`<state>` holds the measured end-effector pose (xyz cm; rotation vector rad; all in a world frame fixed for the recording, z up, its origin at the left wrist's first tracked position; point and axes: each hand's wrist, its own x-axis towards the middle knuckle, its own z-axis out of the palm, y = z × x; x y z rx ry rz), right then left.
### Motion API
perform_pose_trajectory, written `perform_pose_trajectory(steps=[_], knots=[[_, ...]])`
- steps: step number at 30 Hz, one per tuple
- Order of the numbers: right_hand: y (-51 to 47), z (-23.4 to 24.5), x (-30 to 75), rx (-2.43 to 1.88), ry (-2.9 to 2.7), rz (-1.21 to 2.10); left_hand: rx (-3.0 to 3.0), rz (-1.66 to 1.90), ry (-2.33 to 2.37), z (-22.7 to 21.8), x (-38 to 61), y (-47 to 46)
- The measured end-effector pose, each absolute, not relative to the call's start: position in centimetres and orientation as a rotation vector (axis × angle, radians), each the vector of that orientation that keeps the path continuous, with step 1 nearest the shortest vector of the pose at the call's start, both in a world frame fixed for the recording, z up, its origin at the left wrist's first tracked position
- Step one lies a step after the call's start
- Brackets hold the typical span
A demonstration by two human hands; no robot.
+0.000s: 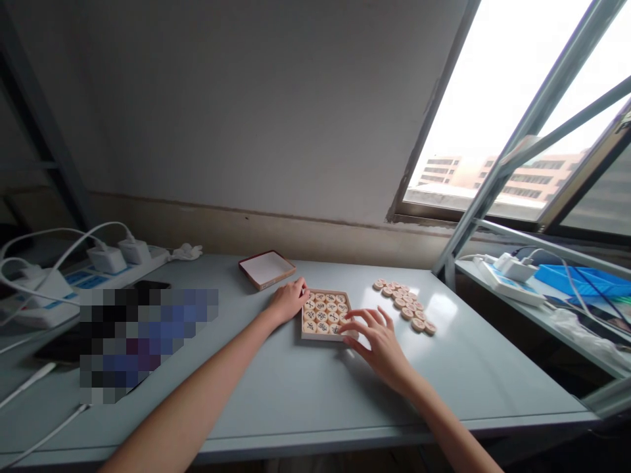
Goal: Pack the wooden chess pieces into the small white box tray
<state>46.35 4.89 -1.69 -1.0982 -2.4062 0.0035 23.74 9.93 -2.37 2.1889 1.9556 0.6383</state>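
A shallow open box [325, 337] holds rows of round wooden Chinese chess pieces [322, 316] with dark characters facing up. My left hand [288, 301] lies against the box's left side, its fingers curled over the edge near the far corner. At the near right corner, my right hand [374, 338] reaches over the rim, thumb and index fingertips close together around a piece there, which they mostly hide. More loose Chinese chess pieces [407, 307] lie in a slanting cluster on the desk, right of the box.
The box lid [266, 269] rests upturned behind my left hand. Power strips with white chargers and cables [106, 259] crowd the left side; another strip [513, 272] and a blue tray [586, 281] sit on the right shelf. A metal post [451, 259] rises by the desk's far right corner.
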Motion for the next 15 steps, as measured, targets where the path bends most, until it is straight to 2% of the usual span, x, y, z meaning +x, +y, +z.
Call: perform_pose_trajectory(steps=[7, 11, 15], knots=[[12.3, -1.9, 48.5, -1.506, -2.274, -0.373, 2.186, 0.645, 1.956, -2.7, 23.6, 10.1], [16.9, -2.6, 49.5, -1.83, -2.303, -0.402, 2.177, 0.656, 1.952, -2.5, 23.7, 9.9], [16.7, -2.9, 49.8, -1.646, -2.43, -0.549, 2.181, 0.602, 1.969, -2.2, 23.8, 9.8]])
